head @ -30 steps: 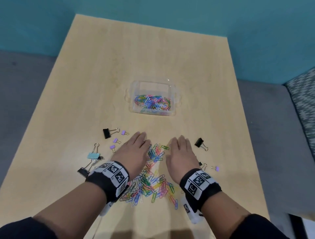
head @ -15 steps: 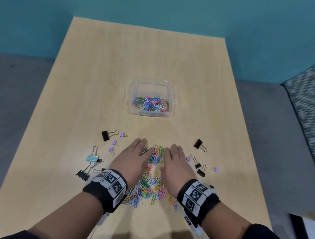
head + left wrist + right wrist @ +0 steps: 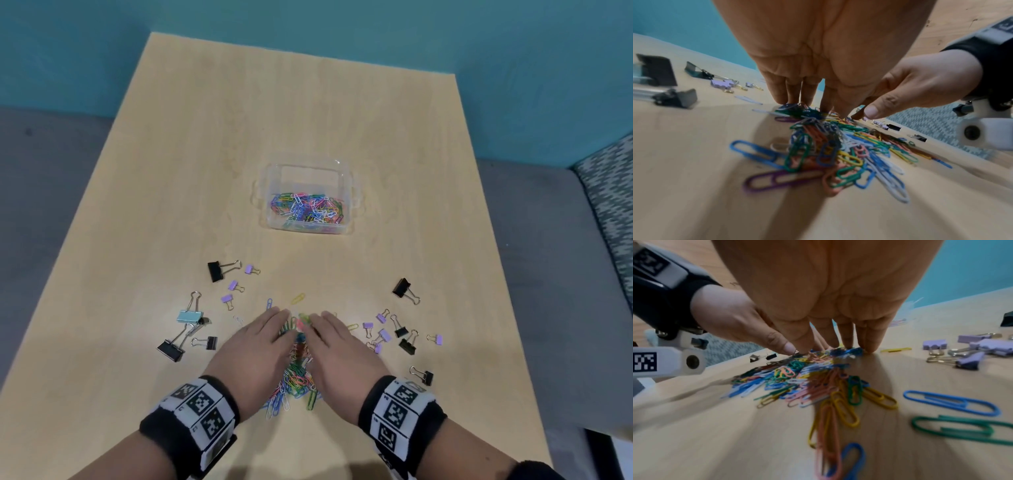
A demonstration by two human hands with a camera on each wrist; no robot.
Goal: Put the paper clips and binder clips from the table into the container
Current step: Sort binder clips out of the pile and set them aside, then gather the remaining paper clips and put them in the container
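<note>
Task partly done. Container [image 3: 308,202], well ahead of hands, already holds some paper clips. Left hand [image 3: 255,353] and right hand [image 3: 337,353] flat, fingers straight, pressing paper clip pile [image 3: 296,373] between them. Binder clips [image 3: 222,270] lie untouched on both outer sides.

Light wood-grain surface [image 3: 308,102], rectangular, seen from above at the near end. Teal wall [image 3: 479,41] behind it, plain and matte. Grey floor [image 3: 51,171] on both sides of the surface. Patterned grey-white upholstery [image 3: 609,205] at the right edge, zigzag weave, likely a seat; the rest of it is out of frame. Lighting even and soft, with faint shadows near the bottom edge.
</note>
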